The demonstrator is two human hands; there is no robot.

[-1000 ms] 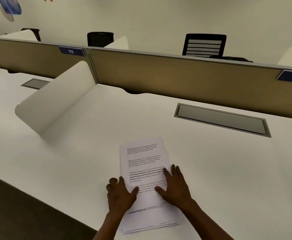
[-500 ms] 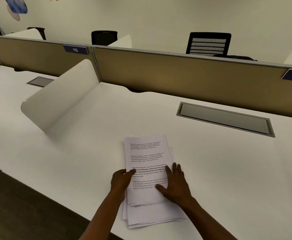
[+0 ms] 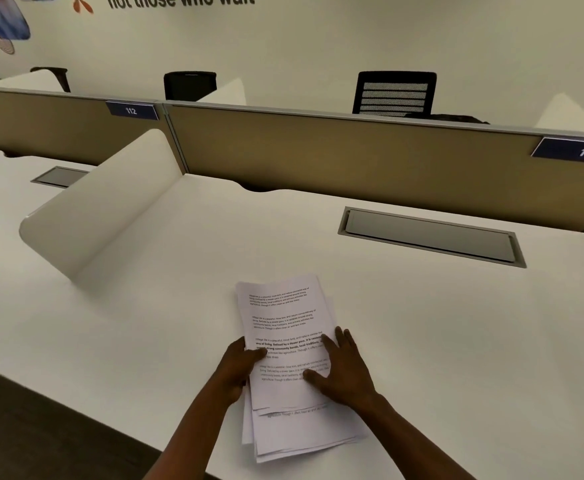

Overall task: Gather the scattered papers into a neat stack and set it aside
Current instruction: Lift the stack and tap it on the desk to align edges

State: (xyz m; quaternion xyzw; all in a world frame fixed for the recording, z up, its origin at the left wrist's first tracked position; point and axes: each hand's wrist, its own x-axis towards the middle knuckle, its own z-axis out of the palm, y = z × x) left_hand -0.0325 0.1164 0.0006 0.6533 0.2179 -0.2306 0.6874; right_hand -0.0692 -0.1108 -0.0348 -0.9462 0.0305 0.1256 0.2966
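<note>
Since a second ago the left hand (image 3: pixel 238 370) has slid from atop the sheets to their left edge, fingers curled against it. The papers (image 3: pixel 285 341) lie mid-desk (image 3: pixel 422 341), loosely piled (lower sheets jut toward the near edge). The right hand (image 3: pixel 344 372) presses flat, unclenched. Light, floppy, slippery sheets: best squeezed by both long edges.

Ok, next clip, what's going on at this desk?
A person is squaring up a pile of printed papers on a white desk. The left hand grips the pile's left edge while the right hand lies flat on the top sheet. The sheets are gathered but uneven: lower pages stick out at the near end. The pile sits near the desk's front edge, not yet set aside.
</note>
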